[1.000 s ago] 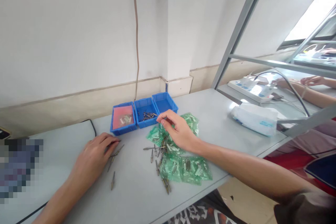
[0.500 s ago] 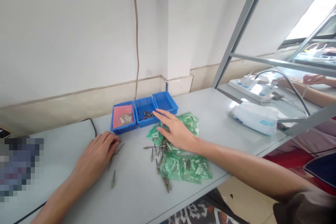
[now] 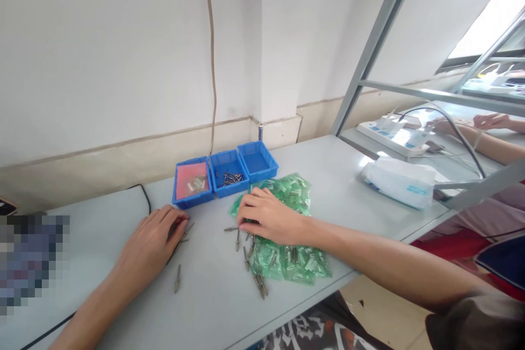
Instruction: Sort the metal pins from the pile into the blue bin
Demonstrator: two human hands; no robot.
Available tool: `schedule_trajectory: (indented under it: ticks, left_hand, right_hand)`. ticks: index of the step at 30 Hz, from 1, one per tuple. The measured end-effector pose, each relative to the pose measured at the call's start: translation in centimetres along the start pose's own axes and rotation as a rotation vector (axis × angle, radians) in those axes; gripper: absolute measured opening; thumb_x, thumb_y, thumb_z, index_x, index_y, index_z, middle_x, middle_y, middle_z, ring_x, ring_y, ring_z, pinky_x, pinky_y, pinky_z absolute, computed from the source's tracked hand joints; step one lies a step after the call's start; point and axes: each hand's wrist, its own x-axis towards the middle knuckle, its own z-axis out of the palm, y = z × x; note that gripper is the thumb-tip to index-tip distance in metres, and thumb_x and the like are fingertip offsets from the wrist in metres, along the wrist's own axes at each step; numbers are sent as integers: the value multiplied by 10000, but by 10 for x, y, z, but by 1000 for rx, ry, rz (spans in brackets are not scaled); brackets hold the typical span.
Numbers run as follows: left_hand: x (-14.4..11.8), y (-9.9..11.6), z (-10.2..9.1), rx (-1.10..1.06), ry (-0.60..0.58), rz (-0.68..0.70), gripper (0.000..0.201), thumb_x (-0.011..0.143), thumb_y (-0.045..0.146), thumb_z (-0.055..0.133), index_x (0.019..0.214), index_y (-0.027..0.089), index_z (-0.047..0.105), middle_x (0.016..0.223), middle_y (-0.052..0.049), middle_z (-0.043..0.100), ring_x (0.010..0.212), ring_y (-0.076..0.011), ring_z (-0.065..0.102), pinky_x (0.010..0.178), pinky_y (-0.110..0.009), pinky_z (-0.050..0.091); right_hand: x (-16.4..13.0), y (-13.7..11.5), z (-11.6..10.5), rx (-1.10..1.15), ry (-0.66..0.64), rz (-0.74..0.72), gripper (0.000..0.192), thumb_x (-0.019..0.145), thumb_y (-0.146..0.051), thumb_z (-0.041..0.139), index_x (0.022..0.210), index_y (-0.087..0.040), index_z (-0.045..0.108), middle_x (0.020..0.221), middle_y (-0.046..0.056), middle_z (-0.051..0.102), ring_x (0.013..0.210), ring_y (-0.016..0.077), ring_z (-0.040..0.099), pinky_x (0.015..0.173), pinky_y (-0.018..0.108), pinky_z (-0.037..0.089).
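Observation:
My left hand (image 3: 158, 232) rests on the table with its fingers curled together, right beside a few slim metal pins (image 3: 182, 240) that look like blind rivets. What its fingertips hold, if anything, is hidden. Another metal pin lies alone below it. My right hand (image 3: 270, 216) reaches down over the green plastic bags (image 3: 303, 262), its fingers closed at the loose pins along their left edge; its grip is covered. Silvery parts show through the bags. More pins (image 3: 259, 284) lie near the front of the bags. Pins also fill part of the middle blue bin (image 3: 225, 159).
The left blue bin (image 3: 192, 205) holds a pink sheet and a clear bag of parts; the right blue bin (image 3: 258, 164) stands beside the middle one. At right are a white plastic packet (image 3: 397, 183), a metal frame (image 3: 377, 33), a power strip (image 3: 389, 139) and another person's arms.
My right hand has drawn back from beside the middle bin and lowered onto the loose pins, its spread fingers now curled in. My left hand has barely moved.

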Motion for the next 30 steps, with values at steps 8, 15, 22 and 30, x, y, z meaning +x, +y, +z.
schedule_trajectory:
  ticks: [8, 15, 22, 30]
  left_hand:
    - [-4, 7, -8, -5, -73, 28, 311, 1056, 521, 500, 1166, 267, 640, 1166, -60, 717, 1043, -287, 677, 908, -418, 510]
    - [-4, 4, -3, -10, -59, 31, 254, 1040, 466, 533, 1151, 257, 627, 1153, -68, 707, 1033, -279, 677, 905, -413, 530]
    - [-4, -1, 0, -77, -43, 40, 227, 1056, 428, 518, 1129, 253, 643, 1145, -73, 713, 1030, -263, 686, 898, -394, 559]
    - [-2, -1, 1, -100, -49, 78, 254, 1082, 432, 483, 1134, 254, 657, 1176, -78, 708, 1080, -272, 688, 959, -413, 550]
  right_hand:
    - [-1, -6, -5, 3, 19, 2, 151, 993, -121, 616, 1033, -201, 737, 1068, 69, 715, 1015, 246, 536, 908, 408, 382]
    - [-1, -5, -1, 3, 4, 8, 220, 934, -74, 612, 1068, -207, 726, 1109, 68, 695, 1055, 254, 525, 928, 414, 403]
    - [0, -5, -2, 8, 2, 67, 82, 1036, -187, 635, 979, -206, 691, 1114, 77, 653, 1018, 255, 508, 924, 415, 426]
    - [1, -9, -7, 17, -12, 87, 124, 1108, -198, 541, 1026, -204, 634, 1121, 79, 641, 992, 240, 502, 931, 405, 429]
